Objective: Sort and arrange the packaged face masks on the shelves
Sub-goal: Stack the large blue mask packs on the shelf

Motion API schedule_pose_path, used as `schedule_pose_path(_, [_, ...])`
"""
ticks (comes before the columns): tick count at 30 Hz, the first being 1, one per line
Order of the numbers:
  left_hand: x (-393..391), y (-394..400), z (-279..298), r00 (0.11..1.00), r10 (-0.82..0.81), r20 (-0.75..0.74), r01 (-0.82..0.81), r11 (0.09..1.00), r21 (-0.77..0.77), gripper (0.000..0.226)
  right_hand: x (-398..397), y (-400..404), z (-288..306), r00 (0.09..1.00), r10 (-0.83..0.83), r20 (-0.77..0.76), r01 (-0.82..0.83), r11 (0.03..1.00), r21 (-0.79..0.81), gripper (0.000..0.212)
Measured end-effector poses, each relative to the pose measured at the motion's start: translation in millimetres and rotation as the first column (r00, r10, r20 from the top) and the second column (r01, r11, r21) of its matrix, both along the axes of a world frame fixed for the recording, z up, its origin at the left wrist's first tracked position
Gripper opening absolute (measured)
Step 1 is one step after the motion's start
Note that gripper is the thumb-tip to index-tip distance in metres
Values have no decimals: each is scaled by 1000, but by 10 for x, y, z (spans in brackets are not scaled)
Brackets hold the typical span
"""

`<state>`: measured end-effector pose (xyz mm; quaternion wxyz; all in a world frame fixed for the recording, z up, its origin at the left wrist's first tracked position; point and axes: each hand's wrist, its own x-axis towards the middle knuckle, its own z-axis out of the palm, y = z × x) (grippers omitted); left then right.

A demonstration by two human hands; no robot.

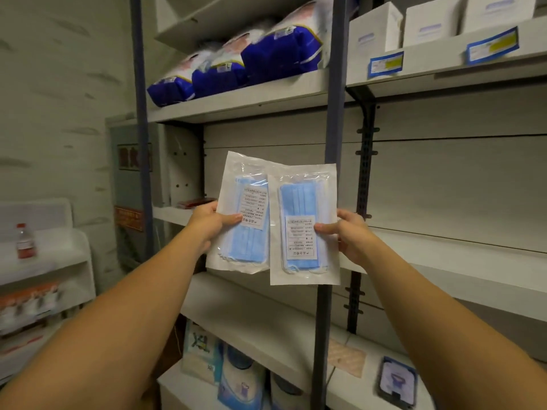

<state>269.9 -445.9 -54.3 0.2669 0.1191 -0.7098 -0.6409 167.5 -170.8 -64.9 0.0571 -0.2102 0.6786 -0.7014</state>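
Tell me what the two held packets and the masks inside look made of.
Left packet and right packet: glossy clear plastic film, judging by glare streaks, with matte white sealed borders, possibly paper-backed. Masks: soft pale-blue pleated fabric, likely nonwoven, with white ear loops.

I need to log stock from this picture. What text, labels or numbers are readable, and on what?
None can be read.
Left mask pack, right mask pack: white printed labels, upside down, too small.
Blue shelf tags: blurred.
White boxes: blurred print.
Red wall sign: blurred.
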Motion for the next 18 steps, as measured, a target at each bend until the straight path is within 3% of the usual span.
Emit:
schedule_pose_path(7, [123,-438,-116,999,52,13,-52,998,24,34,28,-538,-123,1000,13,-7,-13,999,41,25])
schedule_pose_path(18, [-160,-1200,-210,986,166,28,-165,986,-17,28,-432,-1360,-148,999,43,2,-43,999,27,26])
